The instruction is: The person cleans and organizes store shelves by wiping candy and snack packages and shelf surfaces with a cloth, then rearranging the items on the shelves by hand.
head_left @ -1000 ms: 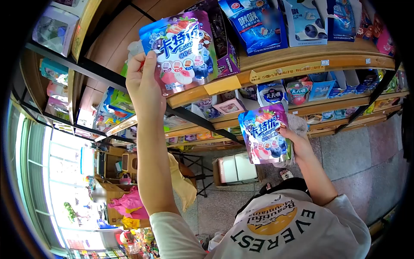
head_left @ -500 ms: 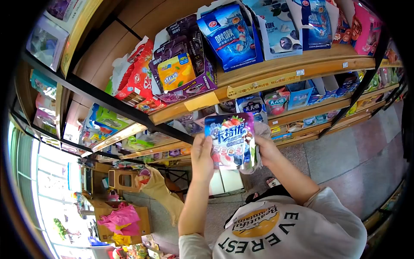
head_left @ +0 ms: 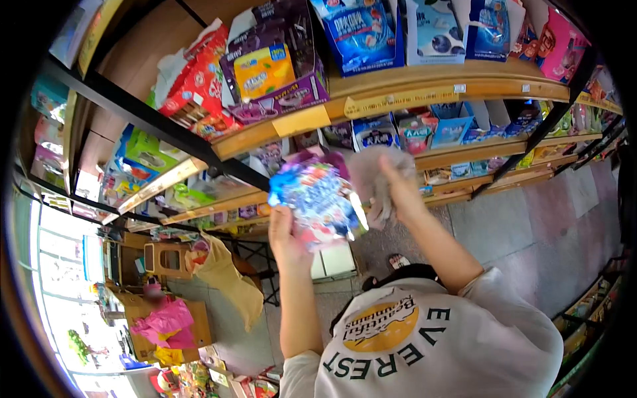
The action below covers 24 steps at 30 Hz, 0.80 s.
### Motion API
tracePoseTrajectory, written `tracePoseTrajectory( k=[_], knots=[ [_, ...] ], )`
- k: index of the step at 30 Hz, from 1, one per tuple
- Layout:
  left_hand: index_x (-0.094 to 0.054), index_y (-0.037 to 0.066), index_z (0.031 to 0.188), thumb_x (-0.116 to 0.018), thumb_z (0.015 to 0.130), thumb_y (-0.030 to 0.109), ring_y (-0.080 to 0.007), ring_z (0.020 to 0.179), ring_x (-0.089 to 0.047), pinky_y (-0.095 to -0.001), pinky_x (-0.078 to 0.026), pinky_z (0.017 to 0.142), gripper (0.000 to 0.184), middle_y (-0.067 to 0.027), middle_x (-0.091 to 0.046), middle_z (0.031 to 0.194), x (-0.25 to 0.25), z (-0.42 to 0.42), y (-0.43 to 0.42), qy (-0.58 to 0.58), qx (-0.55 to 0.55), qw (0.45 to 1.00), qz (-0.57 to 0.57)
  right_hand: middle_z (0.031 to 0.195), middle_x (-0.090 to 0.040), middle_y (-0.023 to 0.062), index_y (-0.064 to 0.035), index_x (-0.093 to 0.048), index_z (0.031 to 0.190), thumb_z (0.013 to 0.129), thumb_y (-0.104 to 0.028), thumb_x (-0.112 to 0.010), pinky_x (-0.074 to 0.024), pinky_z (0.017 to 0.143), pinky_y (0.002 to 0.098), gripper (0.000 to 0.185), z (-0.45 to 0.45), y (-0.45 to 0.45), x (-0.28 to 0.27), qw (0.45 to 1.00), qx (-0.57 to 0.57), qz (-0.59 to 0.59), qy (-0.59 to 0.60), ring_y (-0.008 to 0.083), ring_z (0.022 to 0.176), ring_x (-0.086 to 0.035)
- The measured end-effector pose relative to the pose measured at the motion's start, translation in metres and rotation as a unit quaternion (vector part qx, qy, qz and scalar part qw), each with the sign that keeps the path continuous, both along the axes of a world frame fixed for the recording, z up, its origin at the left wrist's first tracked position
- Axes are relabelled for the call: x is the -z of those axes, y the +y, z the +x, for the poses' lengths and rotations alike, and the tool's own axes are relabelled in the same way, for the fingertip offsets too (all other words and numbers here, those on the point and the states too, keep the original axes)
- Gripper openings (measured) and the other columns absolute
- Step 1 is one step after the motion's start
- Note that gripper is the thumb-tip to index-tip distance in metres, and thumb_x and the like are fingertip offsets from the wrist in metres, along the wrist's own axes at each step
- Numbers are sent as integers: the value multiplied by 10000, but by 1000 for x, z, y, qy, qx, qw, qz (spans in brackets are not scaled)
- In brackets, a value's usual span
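Observation:
My left hand [head_left: 289,239] is closed on the lower left edge of a shiny blue and purple candy pouch [head_left: 320,202], its thumb on the front. Motion smears the pouch's print. Just to the right, my right hand [head_left: 405,192] grips a crumpled grey cloth [head_left: 370,174], thumb up against it. Cloth and pouch are close together at the pouch's right edge; whether they touch I cannot tell. Both hands are in front of the lower shelf, below an open purple display box [head_left: 282,99] of dark packets with a yellow pouch [head_left: 264,71] at its front.
Blue candy bags [head_left: 361,33] in display boxes line the upper wooden shelf [head_left: 431,88], beside a red bag [head_left: 196,76]. A black metal post [head_left: 159,123] slants past the shelves at left. Lower left, a pink bag [head_left: 166,323] lies by cardboard boxes. Grey floor tiles [head_left: 491,219] extend at right.
My right hand with the cloth has come away from the pouch toward the upper right. The pouch has moved left and tilted in my left hand. The whole view has shifted slightly.

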<state>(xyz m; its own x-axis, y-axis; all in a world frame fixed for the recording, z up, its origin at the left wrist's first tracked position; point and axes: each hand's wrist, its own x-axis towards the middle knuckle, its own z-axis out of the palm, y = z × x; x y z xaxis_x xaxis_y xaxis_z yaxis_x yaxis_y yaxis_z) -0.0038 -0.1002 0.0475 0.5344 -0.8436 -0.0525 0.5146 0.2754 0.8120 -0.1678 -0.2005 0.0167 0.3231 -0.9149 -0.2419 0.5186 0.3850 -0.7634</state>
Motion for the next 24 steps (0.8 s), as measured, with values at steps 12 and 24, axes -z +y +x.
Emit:
tracePoseTrajectory(
  k=[12,24],
  knots=[
    [-429,51,1132,-388,897,139,-139,869,-535,-279,-448,764,254,-58,-537,1014,2,-49,7,-134,22,986,98,1196,-455,177,-31,-487,1148,866,-359,-416,-294,946,347,439,48,14,0,927,-37,-321,192,320,1120,-403],
    [-389,26,1173,-349,898,138,-200,978,-544,-330,-447,830,299,-108,-534,1084,52,-9,4,-47,128,991,5,1089,-530,105,25,-359,1213,656,-92,-724,-444,789,278,676,16,17,39,984,-99,-149,-2,162,925,-538]
  ],
)
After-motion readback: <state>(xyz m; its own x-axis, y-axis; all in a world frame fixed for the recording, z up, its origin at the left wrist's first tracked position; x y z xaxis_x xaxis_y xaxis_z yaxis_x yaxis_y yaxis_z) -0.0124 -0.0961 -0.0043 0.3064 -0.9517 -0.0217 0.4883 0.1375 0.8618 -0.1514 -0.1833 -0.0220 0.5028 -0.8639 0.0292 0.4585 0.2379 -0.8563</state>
